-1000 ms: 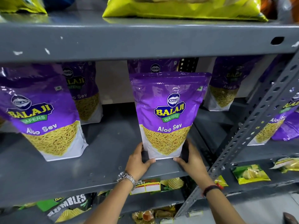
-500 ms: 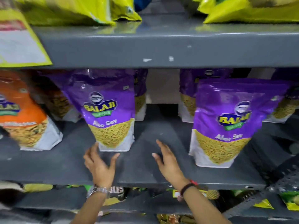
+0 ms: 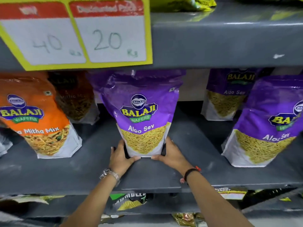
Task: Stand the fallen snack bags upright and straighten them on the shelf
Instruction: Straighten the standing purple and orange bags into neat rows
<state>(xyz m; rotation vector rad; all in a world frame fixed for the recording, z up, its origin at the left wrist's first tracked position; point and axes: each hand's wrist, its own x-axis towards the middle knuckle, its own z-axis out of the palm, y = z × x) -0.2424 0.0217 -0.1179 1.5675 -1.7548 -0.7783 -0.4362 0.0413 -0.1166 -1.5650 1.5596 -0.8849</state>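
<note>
Left hand (image 3: pixel 120 157) and right hand (image 3: pixel 172 154) clamped on the lower corners of a purple Aloo Sev bag (image 3: pixel 142 115), one on each side, thumbs curled under the front bottom edge, remaining fingers hidden behind the bag's sides. Metal watch (image 3: pixel 110 174) on the left wrist, dark band (image 3: pixel 190 172) with a red bead on the right. Held bag upright between the hands, base resting on the grey shelf (image 3: pixel 91 171), front label facing out, top reaching up to the shelf above.

Left of the left hand, well apart: an orange Mitha Mix bag (image 3: pixel 37 118) standing on the same shelf, leaning slightly, with a darker bag (image 3: pixel 75 97) just behind it, further back. Right of the right hand: another purple Aloo Sev bag (image 3: pixel 268 125) upright near the front, tilted a little, and one more purple bag (image 3: pixel 229 95) set deeper on the shelf between it and the held one.

Above the hands, fixed to the upper shelf edge (image 3: pixel 221 41): a yellow price card (image 3: pixel 77 33) with handwritten "40" and "20". Below the forearms, on the lower shelf, green and yellow packets (image 3: pixel 129 202) lying flat, partly hidden.
</note>
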